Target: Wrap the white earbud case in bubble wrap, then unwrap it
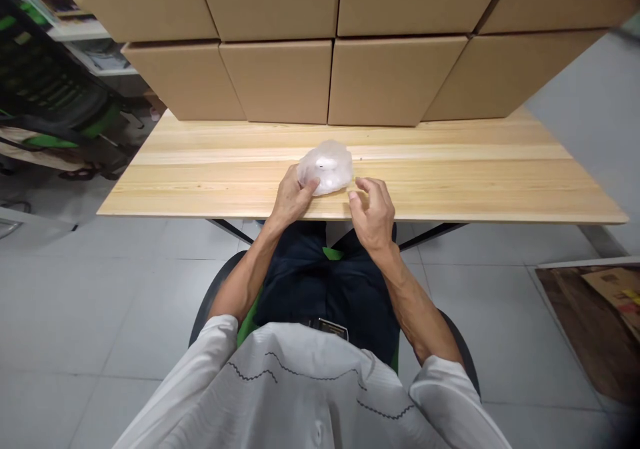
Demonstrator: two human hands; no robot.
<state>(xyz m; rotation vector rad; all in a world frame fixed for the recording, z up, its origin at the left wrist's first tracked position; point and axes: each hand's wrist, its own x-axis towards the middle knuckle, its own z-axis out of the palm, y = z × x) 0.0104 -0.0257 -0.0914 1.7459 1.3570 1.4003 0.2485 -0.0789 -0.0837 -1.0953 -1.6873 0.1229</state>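
A whitish, translucent, rounded bundle (330,168), which looks like plastic wrap or a bag, is held just above the front part of the wooden table. My left hand (294,197) grips its left side, with the thumb on top and the fingers partly hidden beneath. Just right of the bundle is my right hand (373,210), its thumb and index finger curved with a gap between them and nothing visible in it. A small yellowish spot shows near the right index fingertip, too small to make out. What lies inside the bundle cannot be told.
Cardboard boxes (280,82) stand stacked in two visible rows along the back of the wooden table (475,182). A dark and green chair (55,82) and shelves are at the left. A framed brown board (590,329) lies at the lower right.
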